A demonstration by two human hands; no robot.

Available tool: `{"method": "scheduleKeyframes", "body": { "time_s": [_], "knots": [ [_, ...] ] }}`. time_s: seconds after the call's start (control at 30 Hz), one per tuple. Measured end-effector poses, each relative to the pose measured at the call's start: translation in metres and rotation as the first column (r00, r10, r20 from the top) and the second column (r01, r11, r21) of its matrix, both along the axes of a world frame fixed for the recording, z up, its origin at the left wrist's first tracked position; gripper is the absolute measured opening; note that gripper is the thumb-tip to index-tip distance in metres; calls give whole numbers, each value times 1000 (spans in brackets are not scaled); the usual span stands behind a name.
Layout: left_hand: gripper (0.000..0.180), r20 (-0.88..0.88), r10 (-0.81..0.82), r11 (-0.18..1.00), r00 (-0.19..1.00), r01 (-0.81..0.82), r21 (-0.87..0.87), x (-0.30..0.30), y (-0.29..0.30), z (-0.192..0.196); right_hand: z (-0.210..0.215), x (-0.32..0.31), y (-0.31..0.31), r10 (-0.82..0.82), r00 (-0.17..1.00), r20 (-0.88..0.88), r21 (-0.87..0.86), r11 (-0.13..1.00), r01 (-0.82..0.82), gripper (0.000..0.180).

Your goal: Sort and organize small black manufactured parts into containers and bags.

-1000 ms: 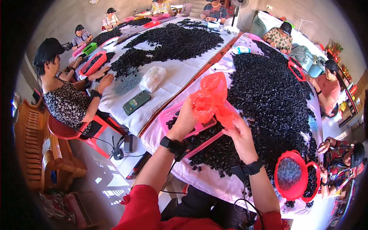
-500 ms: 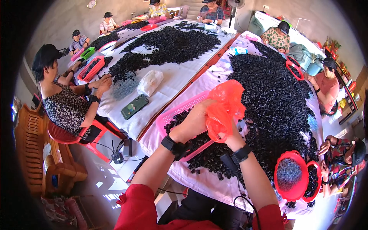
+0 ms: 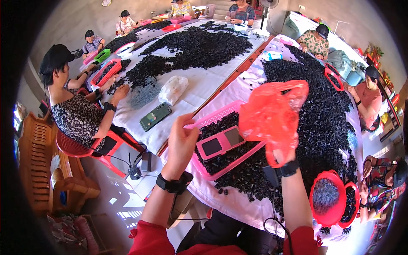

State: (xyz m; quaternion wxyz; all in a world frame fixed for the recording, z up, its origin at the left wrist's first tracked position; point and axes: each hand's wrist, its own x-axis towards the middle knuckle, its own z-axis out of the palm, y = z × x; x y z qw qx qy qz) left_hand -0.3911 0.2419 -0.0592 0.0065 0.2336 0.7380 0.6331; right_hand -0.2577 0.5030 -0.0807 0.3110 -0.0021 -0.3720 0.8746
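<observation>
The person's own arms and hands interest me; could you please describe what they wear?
The left hand is ungloved; the right hand is partly hidden. Each wrist carries a black strap with a dark, boxy module. Small red frills trim the red sleeves, which leave the forearms uncovered. A thin dark cable loops beside the right forearm.

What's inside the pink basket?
The pink basket holds small black pieces, with a pink phone-like device lying on them. The pieces hide the basket's bottom.
</observation>
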Motion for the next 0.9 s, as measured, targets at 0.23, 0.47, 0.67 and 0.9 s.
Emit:
{"method": "scheduleKeyframes", "body": {
  "time_s": [0.23,0.47,0.67,0.9],
  "knots": [
    [52,1,342,914,940,-333,-231,13,-35,-82,-26,115,44,-2,995,102,129,992,-12,43],
    [70,666,-72,993,743,114,-19,26,-35,-81,-8,142,36,-77,974,212,246,969,24,44],
    [68,686,-102,987,720,161,-22,22,-22,-78,9,136,20,-153,927,341,362,932,21,44],
    [59,-374,484,776,791,-586,-235,19,-10,-102,1,166,-7,-523,729,441,897,281,-341,53]
  ]
}}
